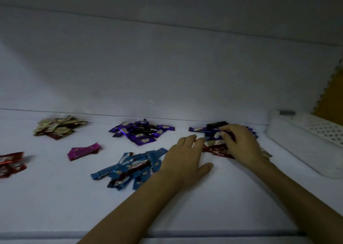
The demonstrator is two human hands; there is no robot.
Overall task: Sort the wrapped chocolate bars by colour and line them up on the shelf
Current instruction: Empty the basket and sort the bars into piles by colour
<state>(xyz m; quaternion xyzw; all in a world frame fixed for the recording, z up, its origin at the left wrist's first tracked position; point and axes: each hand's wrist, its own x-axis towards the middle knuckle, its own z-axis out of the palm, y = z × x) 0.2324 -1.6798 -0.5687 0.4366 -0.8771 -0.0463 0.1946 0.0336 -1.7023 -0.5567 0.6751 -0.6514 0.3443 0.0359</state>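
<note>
With the right hand point(241, 143) curled down on the unsorted heap point(213, 148) just left of the white basket point(306, 141), fingertips pinched on a seemingly purple bar point(216, 135) (too dim and blurred to swear to the colour), lift only that one and shake off any neighbour clinging to the foil. Use the left hand point(185, 156), lying flat with straight fingers and holding nothing, just beside the heap on the side away from the basket, to pin the rest down. Carry the bar away from the basket to the purple pile point(143, 133), next along the back of the shelf point(185, 206) from the heap. Skip the blue pile point(130, 167) lying nearer the front edge. Leave lining up for later, judging by loose mounds everywhere. Small crinkly foil wrappers, glossy, a pale logo on each, flat and light, bound to slide over one another. Farther still from the basket: one magenta bar point(83, 151), a gold pile point(59, 127) at the back, and farthest of all a red pile point(11, 164) cut by the frame edge
</note>
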